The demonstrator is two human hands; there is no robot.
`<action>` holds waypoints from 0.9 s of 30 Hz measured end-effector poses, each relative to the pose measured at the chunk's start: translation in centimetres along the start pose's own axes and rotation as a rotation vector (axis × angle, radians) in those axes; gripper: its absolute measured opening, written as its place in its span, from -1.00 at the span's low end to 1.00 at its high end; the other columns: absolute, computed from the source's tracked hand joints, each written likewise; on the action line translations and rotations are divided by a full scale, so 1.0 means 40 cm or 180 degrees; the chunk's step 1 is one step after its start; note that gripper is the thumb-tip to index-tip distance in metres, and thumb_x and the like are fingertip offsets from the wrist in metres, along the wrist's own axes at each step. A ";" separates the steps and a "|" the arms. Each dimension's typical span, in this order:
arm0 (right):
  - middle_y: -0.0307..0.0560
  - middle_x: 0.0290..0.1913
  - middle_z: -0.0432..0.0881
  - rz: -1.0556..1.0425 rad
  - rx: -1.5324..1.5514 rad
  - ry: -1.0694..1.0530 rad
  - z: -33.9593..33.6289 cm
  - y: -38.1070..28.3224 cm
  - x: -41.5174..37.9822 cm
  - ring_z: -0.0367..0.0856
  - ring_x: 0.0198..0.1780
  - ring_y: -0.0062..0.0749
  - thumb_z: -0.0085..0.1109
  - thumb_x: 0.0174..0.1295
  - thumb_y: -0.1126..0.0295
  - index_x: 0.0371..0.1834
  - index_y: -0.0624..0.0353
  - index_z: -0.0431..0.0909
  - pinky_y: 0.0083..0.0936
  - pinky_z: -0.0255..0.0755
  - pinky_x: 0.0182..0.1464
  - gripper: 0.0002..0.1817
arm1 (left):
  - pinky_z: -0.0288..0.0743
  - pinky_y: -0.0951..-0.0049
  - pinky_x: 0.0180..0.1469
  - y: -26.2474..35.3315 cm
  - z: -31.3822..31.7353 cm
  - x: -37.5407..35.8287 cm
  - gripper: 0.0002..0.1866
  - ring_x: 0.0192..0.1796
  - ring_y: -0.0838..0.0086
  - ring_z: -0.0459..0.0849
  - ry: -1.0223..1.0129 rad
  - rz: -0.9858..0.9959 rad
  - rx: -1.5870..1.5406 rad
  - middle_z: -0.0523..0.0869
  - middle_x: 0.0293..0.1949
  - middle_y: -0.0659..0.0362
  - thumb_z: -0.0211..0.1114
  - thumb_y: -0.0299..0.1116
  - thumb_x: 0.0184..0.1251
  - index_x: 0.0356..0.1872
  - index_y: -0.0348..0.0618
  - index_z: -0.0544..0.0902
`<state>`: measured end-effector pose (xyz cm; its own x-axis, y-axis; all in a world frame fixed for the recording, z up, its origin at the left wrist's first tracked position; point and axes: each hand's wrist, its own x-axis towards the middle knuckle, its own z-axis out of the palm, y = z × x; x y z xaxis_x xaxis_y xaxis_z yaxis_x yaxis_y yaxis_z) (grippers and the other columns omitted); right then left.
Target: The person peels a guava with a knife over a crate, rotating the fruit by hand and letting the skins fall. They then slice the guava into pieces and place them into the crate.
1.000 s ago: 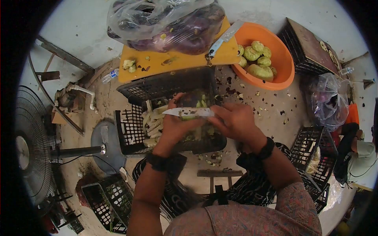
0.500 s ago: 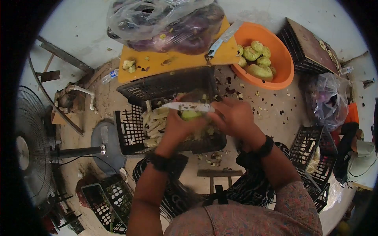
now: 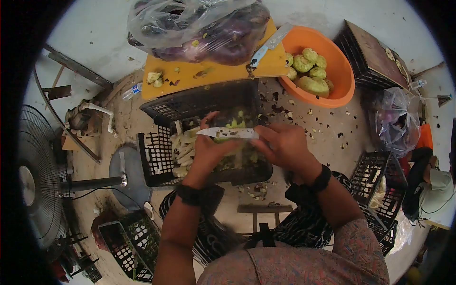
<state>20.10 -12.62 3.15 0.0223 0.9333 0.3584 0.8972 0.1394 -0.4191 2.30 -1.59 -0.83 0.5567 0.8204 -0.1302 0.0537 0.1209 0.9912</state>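
My right hand [image 3: 285, 145] is wrapped round the handle of a kitchen knife [image 3: 230, 133]. Its blade points left, flat side up and flecked with dark bits. Behind the blade, my left hand [image 3: 211, 151] grips a pale green piece, apparently a peeled eggplant [image 3: 221, 140], mostly hidden by the knife and fingers. Both hands are above a black plastic crate [image 3: 156, 159] that holds pale strips [image 3: 183, 154] and green scraps. Some green bits near the blade are blurred.
A yellow board [image 3: 213, 73] bears bagged purple eggplants [image 3: 228, 40] and a second knife [image 3: 270, 45]. Peeled eggplants fill part of an orange basin [image 3: 344, 78]. A fan [image 3: 40, 178] stands left; more crates [image 3: 375, 183] sit right. Scraps litter the floor.
The knife blade has shifted slightly down across the piece. Less of the green piece shows below the blade, and green bits now show above it. The left fingers have spread a little.
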 end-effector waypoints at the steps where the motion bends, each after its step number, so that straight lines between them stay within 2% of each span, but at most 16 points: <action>1: -0.16 -0.52 0.54 0.0000 0.0000 -0.0001 0.002 0.001 0.001 0.59 -0.47 -0.16 0.22 0.16 0.15 -0.33 0.01 0.56 -0.22 0.42 -0.49 -0.80 | 0.50 0.46 0.08 0.006 0.002 -0.003 -0.11 0.06 0.44 0.57 0.0000 -0.0001 0.0000 0.56 0.04 0.08 0.57 -0.51 -0.18 0.26 -0.22 0.26; 3: -0.21 -0.55 0.55 -0.0096 -0.0173 0.0115 0.008 0.003 0.003 0.57 -0.53 -0.23 0.32 0.09 0.19 -0.20 0.01 0.62 -0.33 0.42 -0.53 -0.74 | 0.48 0.46 0.08 0.023 0.008 -0.013 -0.11 0.03 0.44 0.58 -0.0039 -0.0037 0.0216 0.58 0.02 0.06 0.59 -0.41 -0.17 0.26 -0.22 0.27; 4: -0.21 -0.55 0.55 -0.0094 -0.0173 0.0113 0.009 0.002 0.004 0.57 -0.53 -0.23 0.32 0.09 0.19 -0.20 0.01 0.62 -0.33 0.42 -0.53 -0.74 | 0.48 0.46 0.08 0.017 0.007 -0.013 -0.11 0.03 0.44 0.58 -0.0040 -0.0039 0.0215 0.58 0.02 0.06 0.59 -0.41 -0.17 0.26 -0.22 0.27; 7: -0.21 -0.57 0.53 -0.0106 -0.0181 0.0160 0.012 -0.001 0.008 0.57 -0.54 -0.22 0.32 0.08 0.19 -0.21 0.02 0.62 -0.33 0.42 -0.53 -0.74 | 0.49 0.41 0.11 -0.011 0.003 -0.009 -0.16 0.06 0.40 0.56 -0.0036 0.0074 0.0483 0.55 0.04 0.08 0.51 -0.52 -0.15 0.27 -0.18 0.30; 9: -0.20 -0.57 0.53 -0.0036 -0.0233 0.0166 0.020 -0.001 0.009 0.57 -0.54 -0.21 0.33 0.07 0.20 -0.24 0.03 0.62 -0.32 0.42 -0.52 -0.76 | 0.46 0.42 0.10 -0.015 0.006 -0.009 -0.09 0.03 0.39 0.58 0.0057 0.0123 0.0703 0.59 0.02 0.04 0.63 -0.21 -0.26 0.19 -0.28 0.35; 10: -0.20 -0.57 0.53 -0.0036 -0.0235 0.0168 0.024 0.001 0.013 0.57 -0.54 -0.21 0.33 0.07 0.20 -0.24 0.03 0.62 -0.32 0.42 -0.52 -0.76 | 0.46 0.42 0.10 -0.012 0.009 -0.014 -0.09 0.03 0.39 0.58 0.0056 0.0125 0.0703 0.59 0.02 0.04 0.63 -0.21 -0.26 0.19 -0.28 0.35; 12: -0.18 -0.57 0.52 0.0148 -0.0530 0.0078 0.029 0.005 0.021 0.56 -0.55 -0.19 0.31 0.08 0.21 -0.26 0.04 0.63 -0.31 0.42 -0.52 -0.78 | 0.46 0.40 0.10 -0.002 0.018 -0.028 -0.08 0.03 0.38 0.58 -0.0008 0.0183 0.1558 0.59 0.03 0.05 0.64 -0.15 -0.30 0.17 -0.30 0.38; 13: -0.18 -0.57 0.52 0.0154 -0.0532 0.0077 0.025 0.005 0.024 0.56 -0.55 -0.19 0.31 0.08 0.21 -0.26 0.04 0.63 -0.31 0.42 -0.52 -0.78 | 0.46 0.40 0.10 -0.007 0.019 -0.027 -0.08 0.03 0.38 0.58 -0.0014 0.0182 0.1556 0.59 0.03 0.05 0.64 -0.15 -0.30 0.17 -0.30 0.38; 15: -0.07 -0.48 0.58 0.0399 -0.0182 -0.0113 0.013 0.003 0.030 0.60 -0.42 -0.07 0.18 0.18 0.16 -0.37 0.05 0.54 -0.20 0.43 -0.43 -0.79 | 0.47 0.38 0.08 -0.019 0.018 -0.021 -0.02 0.02 0.34 0.58 -0.0103 0.0207 0.1209 0.59 -0.01 0.02 0.64 -0.12 -0.32 0.19 -0.31 0.34; 16: -0.07 -0.48 0.58 0.0392 -0.0180 -0.0111 0.016 0.005 0.028 0.60 -0.42 -0.07 0.18 0.18 0.16 -0.37 0.05 0.54 -0.20 0.43 -0.43 -0.79 | 0.47 0.38 0.08 -0.018 0.016 -0.021 -0.02 0.02 0.34 0.58 -0.0096 0.0210 0.1211 0.59 -0.01 0.02 0.64 -0.12 -0.32 0.19 -0.31 0.34; 18: -0.15 -0.55 0.56 0.0111 0.0026 0.0464 0.021 0.015 0.020 0.58 -0.52 -0.17 0.30 0.09 0.21 -0.26 0.03 0.63 -0.30 0.43 -0.51 -0.78 | 0.49 0.39 0.06 -0.011 0.015 -0.018 -0.06 0.02 0.34 0.58 0.0391 -0.0156 0.1012 0.57 -0.02 0.03 0.61 -0.21 -0.23 0.24 -0.30 0.30; 19: -0.15 -0.55 0.56 0.0100 0.0027 0.0462 0.016 0.017 0.016 0.58 -0.52 -0.17 0.30 0.09 0.21 -0.26 0.03 0.63 -0.30 0.43 -0.51 -0.78 | 0.49 0.39 0.06 0.000 0.014 -0.017 -0.06 0.02 0.34 0.58 0.0402 -0.0152 0.1009 0.57 -0.02 0.03 0.61 -0.21 -0.23 0.24 -0.30 0.30; 22: -0.16 -0.54 0.56 0.0018 -0.0074 0.0203 0.010 0.013 0.003 0.59 -0.52 -0.19 0.31 0.09 0.20 -0.23 0.03 0.63 -0.31 0.43 -0.51 -0.76 | 0.51 0.44 0.05 0.003 -0.001 -0.007 -0.17 0.03 0.41 0.57 0.0279 -0.0348 -0.0870 0.53 0.04 0.09 0.50 -0.49 -0.08 0.29 -0.26 0.26; 27: -0.17 -0.55 0.55 -0.0046 -0.0026 0.0292 0.010 0.010 -0.005 0.59 -0.54 -0.21 0.33 0.08 0.19 -0.21 0.04 0.63 -0.34 0.43 -0.53 -0.74 | 0.49 0.43 0.09 0.023 0.003 -0.015 -0.17 0.06 0.42 0.56 0.0153 -0.0420 -0.1130 0.52 0.06 0.09 0.49 -0.51 -0.08 0.28 -0.26 0.26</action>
<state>20.30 -12.64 2.58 0.0494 0.8969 0.4394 0.9012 0.1496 -0.4067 2.11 -2.05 0.18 0.5241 0.8092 -0.2654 -0.1729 0.4062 0.8973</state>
